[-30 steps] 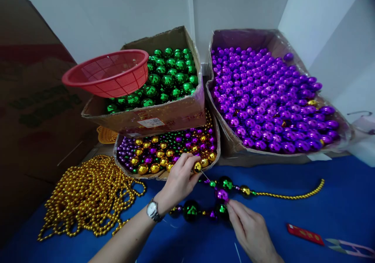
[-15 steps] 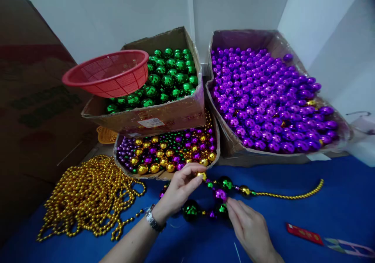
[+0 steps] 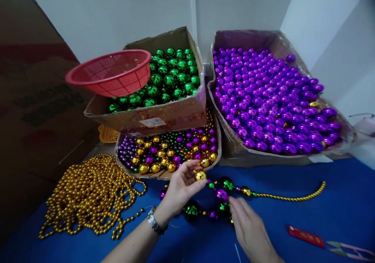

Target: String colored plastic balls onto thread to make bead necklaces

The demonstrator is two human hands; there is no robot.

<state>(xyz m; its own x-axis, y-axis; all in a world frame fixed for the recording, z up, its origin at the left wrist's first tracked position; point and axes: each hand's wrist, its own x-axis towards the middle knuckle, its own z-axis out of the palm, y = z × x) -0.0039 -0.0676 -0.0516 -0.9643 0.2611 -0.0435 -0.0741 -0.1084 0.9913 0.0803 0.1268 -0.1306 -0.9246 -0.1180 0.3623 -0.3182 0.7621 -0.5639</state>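
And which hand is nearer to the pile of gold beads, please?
Left. The left hand is to the right of the pile, holding a gold ball. The right hand is farther right, past the left.

A red mesh basket (image 3: 125, 82) rests over the left part of an open cardboard box (image 3: 183, 116) bearing a white label (image 3: 152, 122). At far left rises a brown carton (image 3: 32, 87), an orange basket (image 3: 107, 135) near it. A flat red packet (image 3: 306, 237) lies just beside pink-handled snips (image 3: 337, 251) on the blue surface (image 3: 345, 194). Pale walls (image 3: 146, 13) stand behind.
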